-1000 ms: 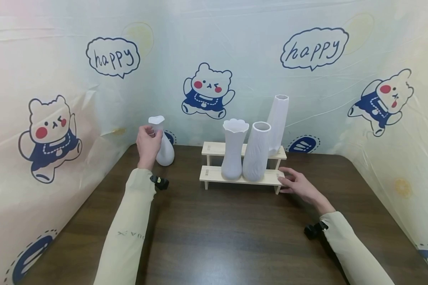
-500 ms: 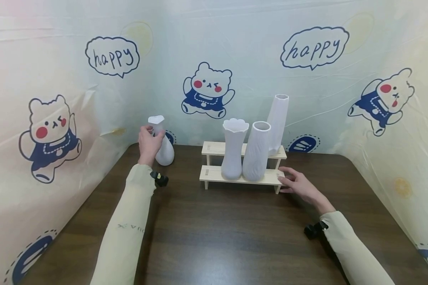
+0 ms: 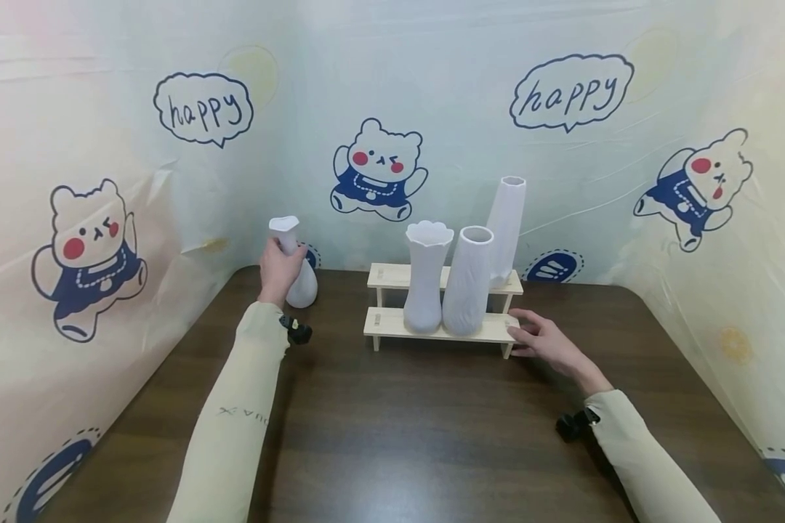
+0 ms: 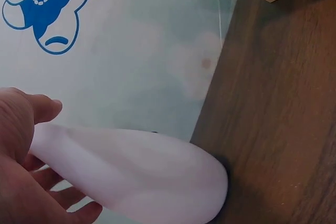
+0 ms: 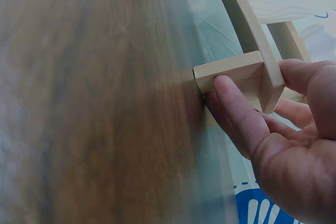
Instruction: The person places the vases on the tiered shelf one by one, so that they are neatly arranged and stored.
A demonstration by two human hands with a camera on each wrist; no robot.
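Observation:
At the back left of the table, my left hand (image 3: 281,270) grips the narrow neck of a white vase (image 3: 303,288) with a flared, wavy rim. That vase's rounded base (image 4: 199,182) is on the tabletop in the left wrist view, with my thumb and fingers on either side of its neck. My right hand (image 3: 547,343) holds the right end of a two-tier wooden stand (image 3: 379,320). In the right wrist view, fingers touch its leg (image 5: 239,74) and the thumb lies on the board. On the lower tier are a scalloped-rim vase (image 3: 427,280) and a swirl-textured vase (image 3: 467,283).
A tall, slim white vase (image 3: 506,225) stands on the upper tier at the right, partly hidden by the textured one. Behind the dark wooden table (image 3: 419,421) hangs a pale cloth (image 3: 288,145) printed with cartoon bears, and it also closes both sides.
My left hand has shifted slightly right and its fingers have come further round the vase's neck. The vase stays in place. My right hand keeps its hold on the stand.

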